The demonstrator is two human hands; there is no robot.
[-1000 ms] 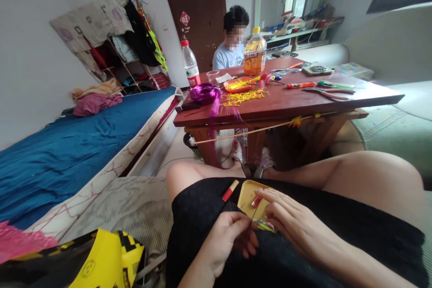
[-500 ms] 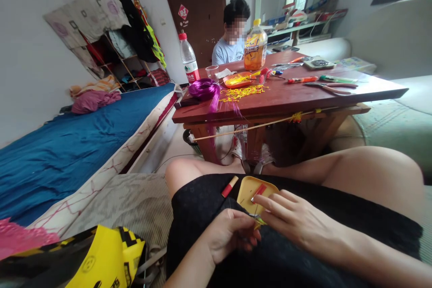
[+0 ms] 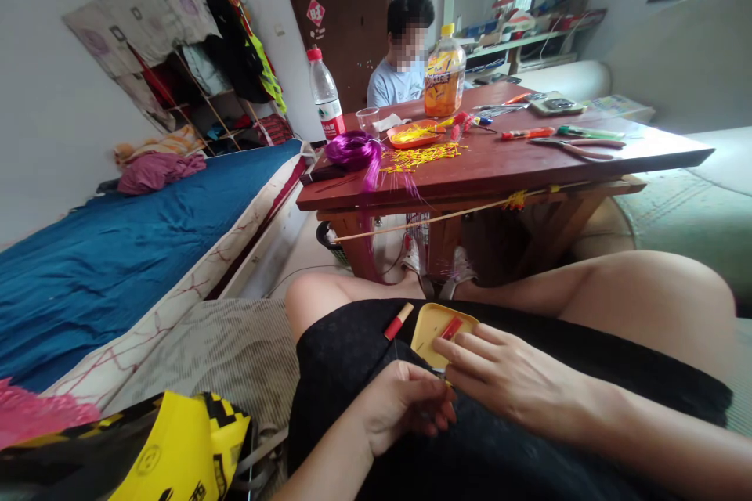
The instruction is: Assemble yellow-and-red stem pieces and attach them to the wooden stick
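My left hand point(image 3: 408, 399) is closed in a pinch, thumb against fingers, on something small with a bit of yellow and a metallic glint showing at the fingertips. What it is cannot be made out. My right hand point(image 3: 502, 372) meets it from the right, its fingers bent and closed at the same spot, its thumb hidden. Under the right fingertips lies a shallow yellow tray point(image 3: 428, 326) on my lap, holding a small red piece point(image 3: 451, 329). Left of the tray rests a red and tan stick point(image 3: 398, 322). A thin dark line runs from near it toward my left hand.
Ahead stands a dark red table point(image 3: 493, 172) with a purple thread bundle point(image 3: 352, 150), yellow sticks point(image 3: 423, 158), an orange dish point(image 3: 414, 142), two bottles and pliers point(image 3: 579, 147). A person point(image 3: 399, 82) sits behind it. A yellow bag point(image 3: 168, 446) lies at left.
My right fingers have drawn in closer to my left fingertips, covering more of the small thing. The camera view has shifted slightly. The tray and stick stay on my lap.
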